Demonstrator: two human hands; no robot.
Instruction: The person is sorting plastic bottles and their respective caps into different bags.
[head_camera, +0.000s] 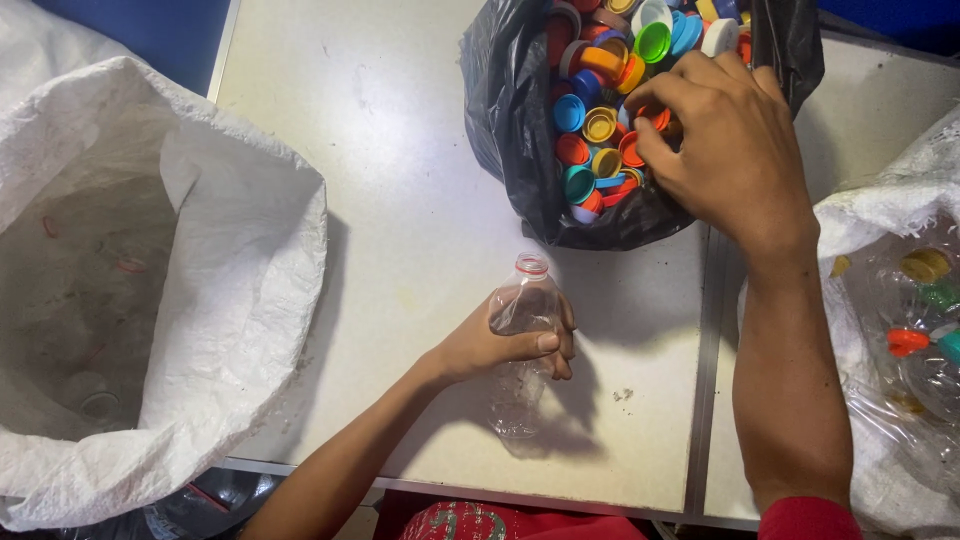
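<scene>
My left hand (505, 347) grips a clear plastic bottle (522, 330) standing upright on the pale table (400, 150); its open neck carries a red ring and no cap. My right hand (720, 140) reaches into a black plastic bag (510, 120) full of several coloured bottle caps (590, 130), orange, blue, green and yellow. Its fingers are bent among the caps; whether they pinch one I cannot tell.
A large white woven sack (230, 260) stands open at the left, with a few clear bottles inside. Another white sack (900, 200) at the right holds capped clear bottles (920, 330). A seam (712, 330) divides the table near my right forearm.
</scene>
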